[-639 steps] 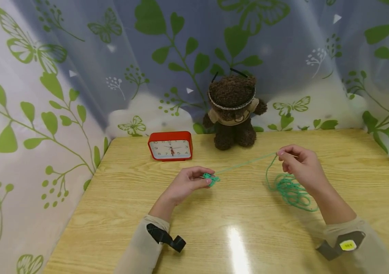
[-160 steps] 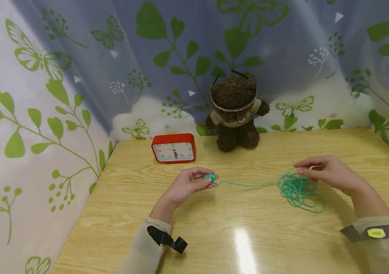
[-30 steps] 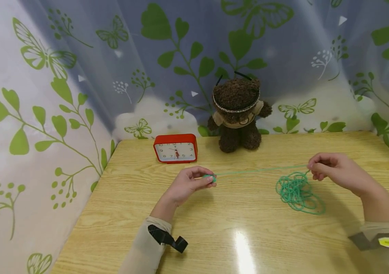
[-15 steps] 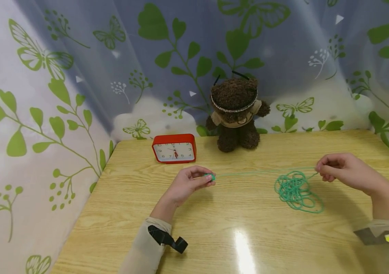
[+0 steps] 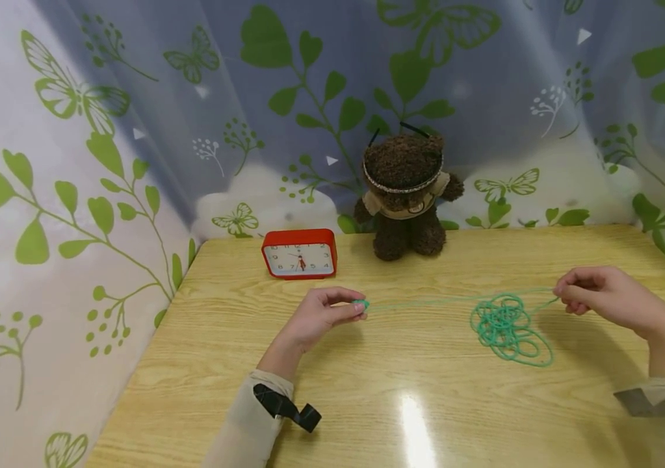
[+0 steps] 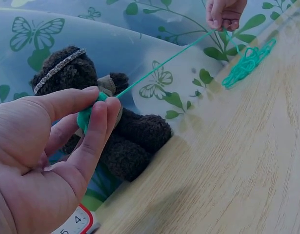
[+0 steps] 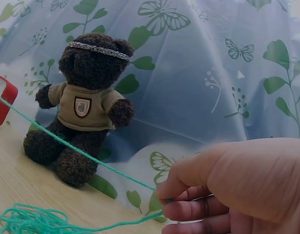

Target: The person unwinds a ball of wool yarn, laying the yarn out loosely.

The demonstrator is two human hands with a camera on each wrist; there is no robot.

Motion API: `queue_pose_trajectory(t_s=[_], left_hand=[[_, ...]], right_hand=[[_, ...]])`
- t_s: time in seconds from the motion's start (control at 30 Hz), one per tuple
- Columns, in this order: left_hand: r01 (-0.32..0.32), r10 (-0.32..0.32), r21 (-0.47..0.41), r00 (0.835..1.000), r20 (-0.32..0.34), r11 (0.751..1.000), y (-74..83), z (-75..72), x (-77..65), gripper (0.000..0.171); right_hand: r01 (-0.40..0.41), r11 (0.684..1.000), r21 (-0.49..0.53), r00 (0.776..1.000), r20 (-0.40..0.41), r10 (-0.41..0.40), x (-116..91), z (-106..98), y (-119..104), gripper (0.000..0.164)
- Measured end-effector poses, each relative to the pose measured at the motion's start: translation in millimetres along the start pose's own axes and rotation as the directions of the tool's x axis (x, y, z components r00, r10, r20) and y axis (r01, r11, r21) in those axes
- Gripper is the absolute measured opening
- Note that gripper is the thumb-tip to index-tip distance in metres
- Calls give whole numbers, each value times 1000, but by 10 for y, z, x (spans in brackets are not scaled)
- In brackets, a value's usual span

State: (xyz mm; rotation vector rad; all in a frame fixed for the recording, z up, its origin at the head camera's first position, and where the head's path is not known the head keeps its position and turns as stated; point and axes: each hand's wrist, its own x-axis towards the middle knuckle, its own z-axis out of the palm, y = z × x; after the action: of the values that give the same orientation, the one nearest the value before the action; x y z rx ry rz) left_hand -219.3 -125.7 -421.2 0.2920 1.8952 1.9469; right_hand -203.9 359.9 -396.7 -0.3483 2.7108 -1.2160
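Observation:
My left hand pinches a small wound bundle of green yarn between thumb and fingers, above the table left of centre. From that bundle a strand runs straight and taut across to the right. At its other end my right hand pinches the strand between thumb and forefinger, as the right wrist view shows closely. A short tail drops from those fingers to the loose, looped heap of green yarn lying on the table, just left of the right hand.
A red alarm clock stands at the back left of the wooden table. Beside it a brown teddy bear in a tan shirt and headband sits against the leaf-patterned curtain.
Over the last second my right hand has drawn farther right, lengthening the taut strand. Since the earliest frame the left hand's yarn has become more compact; it stays in nearly the same place.

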Motion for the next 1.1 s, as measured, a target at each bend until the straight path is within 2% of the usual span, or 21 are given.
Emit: queue_pose_trajectory(t_s=[0.13,0.33,0.57,0.7,0.83,0.93,1.1], left_hand=[[22,-22,-2,1000,4,1000,-6,-8,-6,30],[38,-39,62,999,6,997,-5,-11,-12,32],[31,-31,67,1000,3,997,-8,6,-4,36],[3,-5,71,1000,21,997,-12,12,-5,36],[-18,14,79,999,51,997,-26,15,1,35],[-21,16,84,998,57,996,-28,21,3,35],[-17,13,85,999,52,996,-22,27,2,36]], right_hand=[[-8,1000,-6,1000,9,8,-7,-3,4,27],[-8,999,-37,1000,30,9,3,15,9,26],[17,997,-73,983,186,-3,65,95,48,24],[22,999,-38,969,247,-12,94,123,54,25],[-7,1000,-4,959,285,8,104,138,15,32],[-29,1000,-8,965,262,30,111,150,-53,38],[-6,1000,-3,989,147,7,130,204,-231,40]])
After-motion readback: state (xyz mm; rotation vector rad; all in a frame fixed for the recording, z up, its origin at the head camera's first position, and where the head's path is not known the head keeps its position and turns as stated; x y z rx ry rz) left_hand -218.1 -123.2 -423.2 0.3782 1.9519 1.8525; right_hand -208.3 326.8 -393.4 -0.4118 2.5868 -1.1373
